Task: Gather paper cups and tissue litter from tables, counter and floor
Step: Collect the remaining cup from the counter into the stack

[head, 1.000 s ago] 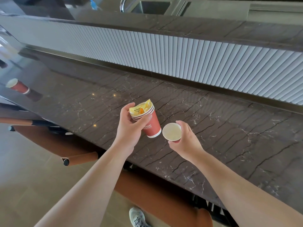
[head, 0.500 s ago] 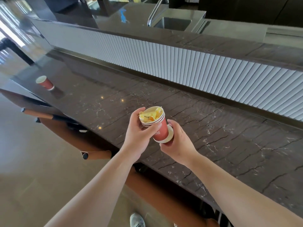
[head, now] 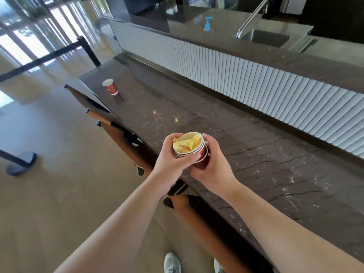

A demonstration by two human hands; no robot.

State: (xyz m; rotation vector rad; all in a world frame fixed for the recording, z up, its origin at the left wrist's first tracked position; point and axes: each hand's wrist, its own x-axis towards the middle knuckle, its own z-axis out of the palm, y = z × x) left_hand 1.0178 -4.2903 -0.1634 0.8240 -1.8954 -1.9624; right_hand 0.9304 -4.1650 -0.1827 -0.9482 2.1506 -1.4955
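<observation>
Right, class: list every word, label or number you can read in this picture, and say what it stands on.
None can be read.
Yellow wrapper in the stacked cups: small dark print, too blurred to read.
Lone red cup on the counter: no print readable.

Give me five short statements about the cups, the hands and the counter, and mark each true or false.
1. Both hands hold the stack of cups. True: left hand and right hand grip it.
2. The top cup is empty. False: yellow wrappers fill it.
3. A lone red cup stands upright on the counter. True.
4. That lone cup lies on the floor. False: it is on the counter's far left end.
5. The sink is in front of the ribbed panel. False: it is behind it.
</observation>
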